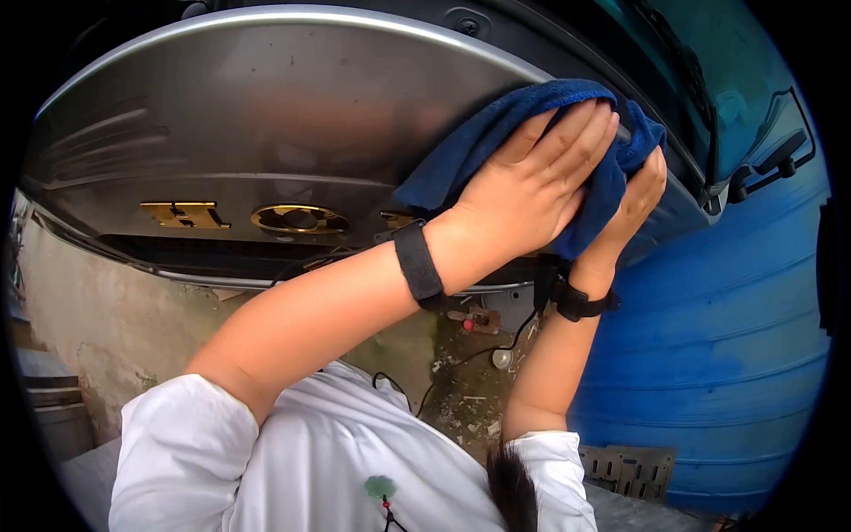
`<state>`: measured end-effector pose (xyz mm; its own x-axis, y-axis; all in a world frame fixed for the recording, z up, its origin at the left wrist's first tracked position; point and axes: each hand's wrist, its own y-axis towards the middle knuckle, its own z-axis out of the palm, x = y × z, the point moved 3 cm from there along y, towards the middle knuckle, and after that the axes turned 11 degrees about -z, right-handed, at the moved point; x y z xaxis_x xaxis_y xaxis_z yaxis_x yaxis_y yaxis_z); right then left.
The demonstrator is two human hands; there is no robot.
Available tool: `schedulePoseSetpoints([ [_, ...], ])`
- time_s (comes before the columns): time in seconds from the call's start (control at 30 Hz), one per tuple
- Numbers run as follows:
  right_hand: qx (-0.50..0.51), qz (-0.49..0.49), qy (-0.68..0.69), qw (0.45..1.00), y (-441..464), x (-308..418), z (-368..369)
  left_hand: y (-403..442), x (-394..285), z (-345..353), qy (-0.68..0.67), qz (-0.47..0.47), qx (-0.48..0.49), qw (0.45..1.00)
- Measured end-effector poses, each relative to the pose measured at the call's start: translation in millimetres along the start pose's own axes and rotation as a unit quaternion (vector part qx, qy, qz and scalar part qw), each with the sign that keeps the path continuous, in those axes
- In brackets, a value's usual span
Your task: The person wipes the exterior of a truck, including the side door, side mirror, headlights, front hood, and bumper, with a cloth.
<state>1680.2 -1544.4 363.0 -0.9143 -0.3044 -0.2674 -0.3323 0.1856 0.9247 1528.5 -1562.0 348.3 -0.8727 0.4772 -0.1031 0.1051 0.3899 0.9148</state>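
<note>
A dark blue cloth point(470, 151) lies over the right part of a glossy grey vehicle front panel point(292, 106). My left hand point(541, 168) presses flat on the cloth, its fingers stretched out and pointing up to the right. Just right of it, my right hand point(643, 195) grips the bunched edge of the cloth, fingers curled at the panel's side; part of its grip is hidden. Each wrist wears a black strap. Gold letters, an H point(184, 215) and an O point(300, 218), stand on the panel's lower part; a further one is partly covered by my left wrist.
Up right are a windscreen wiper point(687, 80) and a mirror on a bracket point(780, 155). A large blue ribbed surface point(709, 355) fills the right side. Below the panel, a black cable point(470, 357) and small debris lie over the ground. A perforated metal plate point(629, 470) sits lower right.
</note>
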Motion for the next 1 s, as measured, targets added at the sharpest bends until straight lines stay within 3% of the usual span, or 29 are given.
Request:
schedulePoseSetpoints([
  [0.13,-0.016,0.058,0.034,0.998,-16.5,-32.9,-6.7,-31.8,-7.8,22.2,0.026,0.022,0.040,0.999],
  [0.2,-0.049,0.111,0.093,0.988,-23.5,-20.9,-3.5,-50.7,8.0,20.1,0.020,0.013,0.059,0.998],
  [0.27,-0.022,0.135,0.110,0.984,-20.2,7.8,-1.7,-70.5,31.6,10.8,0.048,-0.011,0.070,0.996],
  [0.33,-0.069,0.106,0.139,0.982,-17.5,65.3,14.1,-91.1,61.6,-0.2,0.063,-0.049,0.048,0.996],
  [0.47,-0.007,0.046,0.140,0.989,-21.4,181.5,46.8,-153.4,142.7,-13.7,0.166,-0.109,0.014,0.980],
  [0.53,0.011,-0.005,0.169,0.986,-11.8,225.2,53.3,-157.9,165.7,-38.8,0.186,-0.163,0.047,0.968],
  [0.63,-0.042,-0.026,0.227,0.973,-3.1,270.1,66.0,-176.6,201.3,-58.2,0.183,-0.179,0.048,0.965],
  [0.8,-0.042,-0.067,0.209,0.975,-7.9,306.3,70.5,-216.3,222.9,-67.2,0.171,-0.163,0.054,0.970],
  [0.9,-0.019,-0.060,0.266,0.962,-24.4,303.4,72.8,-237.1,216.1,-57.9,0.122,-0.175,0.061,0.975],
  [1.0,0.010,-0.082,0.232,0.969,-40.2,287.8,69.0,-242.1,209.7,-46.5,0.047,-0.202,0.057,0.977],
])
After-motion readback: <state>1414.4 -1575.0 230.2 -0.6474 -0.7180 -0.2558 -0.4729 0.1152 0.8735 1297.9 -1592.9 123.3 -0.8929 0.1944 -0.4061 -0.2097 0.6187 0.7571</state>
